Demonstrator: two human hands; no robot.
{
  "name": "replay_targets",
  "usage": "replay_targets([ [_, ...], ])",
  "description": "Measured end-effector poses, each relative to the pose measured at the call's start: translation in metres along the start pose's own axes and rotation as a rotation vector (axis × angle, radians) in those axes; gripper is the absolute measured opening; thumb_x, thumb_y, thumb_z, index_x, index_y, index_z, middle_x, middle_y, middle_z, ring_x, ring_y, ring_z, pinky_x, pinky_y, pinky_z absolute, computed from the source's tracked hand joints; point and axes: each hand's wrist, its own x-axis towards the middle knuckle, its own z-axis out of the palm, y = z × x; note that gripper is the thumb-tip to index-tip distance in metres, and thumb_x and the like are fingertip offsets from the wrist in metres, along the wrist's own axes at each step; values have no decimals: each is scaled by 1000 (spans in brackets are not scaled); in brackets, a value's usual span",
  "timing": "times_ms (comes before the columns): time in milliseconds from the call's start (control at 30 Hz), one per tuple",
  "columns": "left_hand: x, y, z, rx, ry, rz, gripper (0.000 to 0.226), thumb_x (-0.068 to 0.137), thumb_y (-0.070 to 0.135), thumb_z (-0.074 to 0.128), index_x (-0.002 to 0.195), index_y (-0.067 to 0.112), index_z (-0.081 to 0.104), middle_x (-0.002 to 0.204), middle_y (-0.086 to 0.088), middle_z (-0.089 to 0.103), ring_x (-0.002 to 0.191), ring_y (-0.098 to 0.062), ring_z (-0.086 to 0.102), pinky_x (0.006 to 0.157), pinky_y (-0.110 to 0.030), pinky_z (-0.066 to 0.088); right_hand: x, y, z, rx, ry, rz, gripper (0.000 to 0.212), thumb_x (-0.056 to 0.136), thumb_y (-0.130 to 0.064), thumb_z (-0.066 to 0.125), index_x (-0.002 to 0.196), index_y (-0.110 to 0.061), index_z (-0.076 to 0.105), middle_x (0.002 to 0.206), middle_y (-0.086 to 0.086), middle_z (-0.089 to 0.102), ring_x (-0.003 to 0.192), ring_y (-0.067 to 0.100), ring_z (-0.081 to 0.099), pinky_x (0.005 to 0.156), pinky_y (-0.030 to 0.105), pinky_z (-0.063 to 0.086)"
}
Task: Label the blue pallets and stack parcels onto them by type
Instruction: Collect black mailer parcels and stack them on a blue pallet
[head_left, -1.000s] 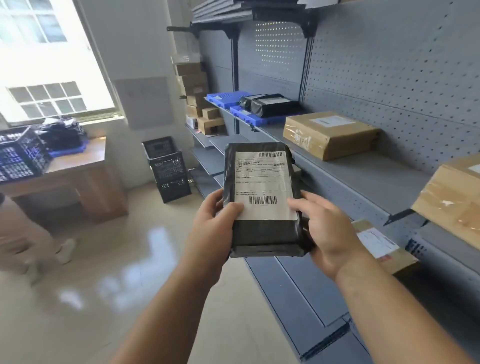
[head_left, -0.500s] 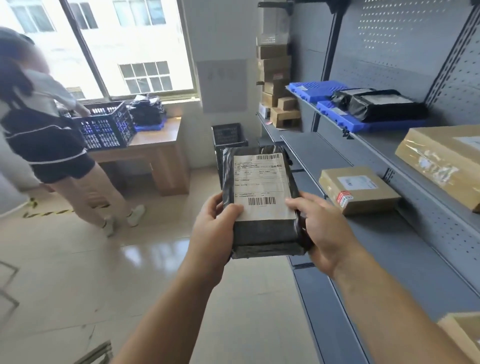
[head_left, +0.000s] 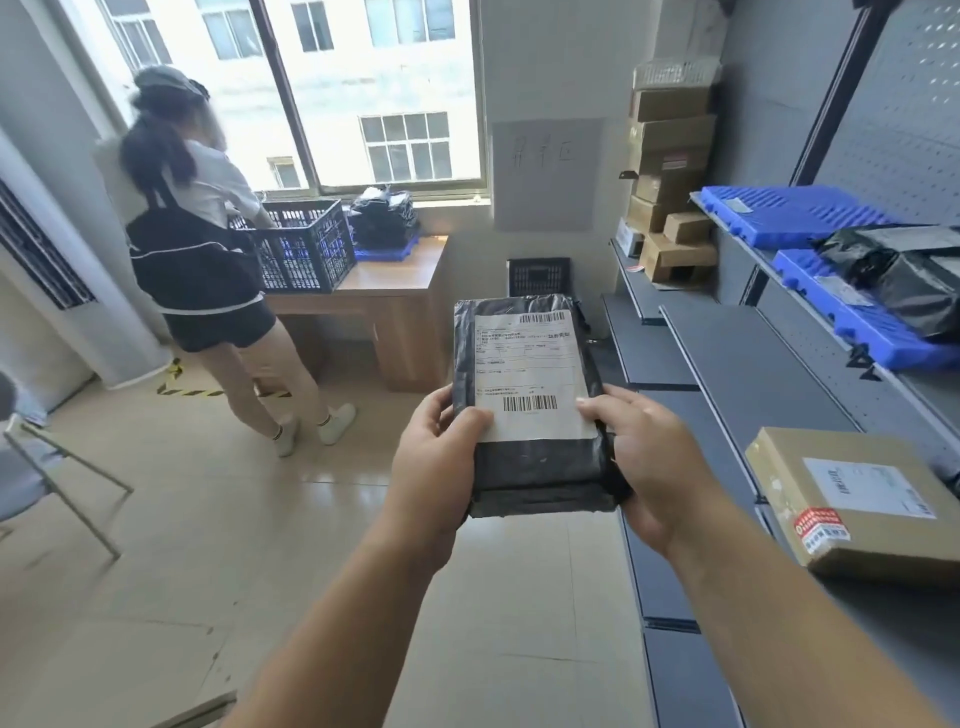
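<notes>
Black parcel (head_left: 530, 410) held up in front, in the air over the floor, by both hands. White label (head_left: 527, 376) with 2 barcodes on its top face. Left hand (head_left: 436, 467) on the near left edge, thumb on the label corner, fingers (head_left: 434, 410) closed around the side. Right hand (head_left: 654, 462) on the near right edge, thumb on the label, fingers tucked under and out of sight.

On the right, grey shelves (head_left: 727, 364) with a peg wall behind. On the upper shelf, 2 blue pallets: far pallet (head_left: 795, 215) bare but for a small tag, near pallet (head_left: 852, 317) with black bags (head_left: 904, 270) piled on it. On the lower shelf, close by, a brown box (head_left: 852, 499) with a white label and a red sticker. At the far end of the shelves, a stack of brown boxes (head_left: 670, 176).

Ahead, a wooden bench (head_left: 395, 291) under the window. On it a dark crate (head_left: 306, 244) and, just beside that, more black bags (head_left: 384, 218) on a blue pallet (head_left: 387, 253). Another person (head_left: 202, 249) standing at the bench, back turned, hands by the crate. A second dark crate (head_left: 540, 275) on the floor past the parcel. White paper sign (head_left: 545, 174) on the wall. Folding chair (head_left: 47, 467) at the left edge.
</notes>
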Motion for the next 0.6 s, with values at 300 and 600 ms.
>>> replay_targets([
  [300, 154, 8, -2, -5, -54, -15, 33, 86, 22, 61, 118, 31, 66, 107, 5, 78, 97, -22, 75, 70, -38, 59, 139, -5, 35, -23, 28, -16, 36, 97, -6, 52, 84, -22, 82, 94, 6, 80, 77, 19, 77, 55, 26, 57],
  [600, 309, 37, -12, 14, -106, -50, 40, 75, 29, 64, 114, 36, 69, 109, 6, 78, 104, -24, 74, 96, -57, 57, 270, -18, 85, -33, 118, -20, 27, 98, -10, 51, 104, -14, 77, 102, 9, 79, 86, 25, 77, 52, 28, 56],
])
